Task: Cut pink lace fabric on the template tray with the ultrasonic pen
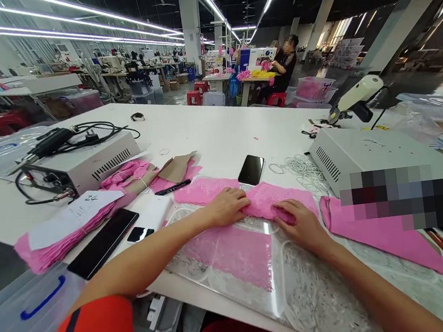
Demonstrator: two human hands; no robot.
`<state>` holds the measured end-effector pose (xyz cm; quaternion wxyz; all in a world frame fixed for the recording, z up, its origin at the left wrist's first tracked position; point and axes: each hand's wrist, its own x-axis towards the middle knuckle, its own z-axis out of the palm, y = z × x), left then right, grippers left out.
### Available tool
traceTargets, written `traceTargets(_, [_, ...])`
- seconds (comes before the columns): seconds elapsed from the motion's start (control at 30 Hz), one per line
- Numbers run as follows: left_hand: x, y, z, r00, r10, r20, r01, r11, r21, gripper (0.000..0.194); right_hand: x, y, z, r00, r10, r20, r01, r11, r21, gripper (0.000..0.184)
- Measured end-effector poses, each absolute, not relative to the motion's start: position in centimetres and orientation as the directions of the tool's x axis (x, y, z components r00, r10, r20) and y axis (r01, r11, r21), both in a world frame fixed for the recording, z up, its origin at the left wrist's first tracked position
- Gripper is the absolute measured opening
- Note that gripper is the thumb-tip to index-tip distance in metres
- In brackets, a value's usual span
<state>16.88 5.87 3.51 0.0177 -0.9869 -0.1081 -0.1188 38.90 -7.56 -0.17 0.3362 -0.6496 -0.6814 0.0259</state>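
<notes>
A strip of pink lace fabric (pixel 265 197) lies across the clear plastic box lid (pixel 236 297) in front of me. My left hand (pixel 228 207) has its fingers closed on the fabric near the middle. At the strip's right part, my right hand (pixel 297 220) pinches the near edge between thumb and curled fingers. Another pink lace piece (pixel 176 193) reaches left from under my left hand. Below my hands, a flat pink area (pixel 239 252) shows at the lid. To the right lies a folded pink cloth (pixel 381 233).
A black phone (pixel 251 169) and a heap of pale elastic bands (pixel 305 169) sit beyond my hands. On the left are a tied pink fabric stack (pixel 72 231), a large black phone (pixel 104 242), a marker (pixel 173 187) and a grey machine box (pixel 85 165). Another box (pixel 380 153) stands right.
</notes>
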Motion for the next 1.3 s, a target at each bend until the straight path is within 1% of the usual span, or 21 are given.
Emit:
traceTargets(0.1, [17.8, 6.0, 3.5, 0.962, 0.176, 0.207, 0.184, -0.983, -0.019, 0.016, 38.8, -7.6, -0.3, 0.070, 0.904, 0.421, 0.862, 0.158, -0.482, 0.026])
traceTargets(0.2, [17.7, 5.8, 3.5, 0.966, 0.177, 0.190, 0.184, -0.983, -0.018, 0.006, 38.7, -7.5, -0.2, 0.072, 0.906, 0.417, 0.853, 0.161, -0.496, 0.024])
traceTargets(0.33, [17.6, 5.7, 3.5, 0.964, 0.201, 0.176, 0.202, -0.979, 0.014, 0.016, 38.7, -7.4, 0.0, 0.074, 0.901, 0.427, 0.844, 0.171, -0.508, 0.023])
traceTargets(0.5, [17.8, 6.2, 3.8, 0.952, 0.255, 0.167, 0.242, -0.966, 0.095, 0.022, 38.8, -7.5, 0.0, 0.068, 0.894, 0.444, 0.843, 0.187, -0.505, 0.024])
traceTargets(0.6, [18.1, 6.6, 4.0, 0.955, 0.260, 0.141, 0.240, -0.960, 0.146, 0.016, 38.9, -7.5, 0.2, 0.044, 0.901, 0.431, 0.853, 0.190, -0.486, 0.022])
traceTargets(0.7, [18.3, 6.7, 4.2, 0.955, 0.265, 0.131, 0.239, -0.954, 0.183, 0.014, 39.1, -7.5, 0.4, 0.016, 0.912, 0.411, 0.870, 0.190, -0.455, 0.021])
traceTargets(0.83, [18.2, 6.2, 4.1, 0.951, 0.269, 0.154, 0.237, -0.951, 0.198, 0.002, 39.4, -7.5, 0.4, -0.008, 0.914, 0.405, 0.889, 0.192, -0.416, 0.023])
traceTargets(0.9, [18.1, 5.9, 3.9, 0.951, 0.262, 0.162, 0.229, -0.953, 0.198, 0.002, 39.4, -7.5, 0.4, -0.019, 0.914, 0.406, 0.895, 0.197, -0.401, 0.023])
traceTargets(1.0, [18.1, 5.9, 3.5, 0.953, 0.255, 0.165, 0.217, -0.952, 0.215, 0.010, 39.3, -7.6, 0.3, -0.025, 0.913, 0.407, 0.904, 0.195, -0.381, 0.023])
traceTargets(1.07, [18.2, 6.3, 3.3, 0.952, 0.260, 0.162, 0.217, -0.945, 0.245, 0.008, 39.4, -7.6, 0.3, -0.027, 0.915, 0.403, 0.909, 0.190, -0.370, 0.023])
traceTargets(1.1, [18.3, 6.6, 3.2, 0.951, 0.265, 0.158, 0.218, -0.939, 0.265, 0.009, 39.4, -7.6, 0.4, -0.029, 0.916, 0.401, 0.911, 0.189, -0.366, 0.023])
traceTargets(1.2, [18.6, 7.3, 3.1, 0.947, 0.289, 0.141, 0.227, -0.912, 0.341, 0.027, 39.5, -7.5, 0.7, -0.039, 0.919, 0.392, 0.916, 0.189, -0.354, 0.022])
traceTargets(1.3, [18.7, 7.8, 3.1, 0.944, 0.311, 0.115, 0.237, -0.875, 0.422, 0.029, 39.2, -7.3, 1.4, -0.042, 0.923, 0.381, 0.921, 0.184, -0.343, 0.020])
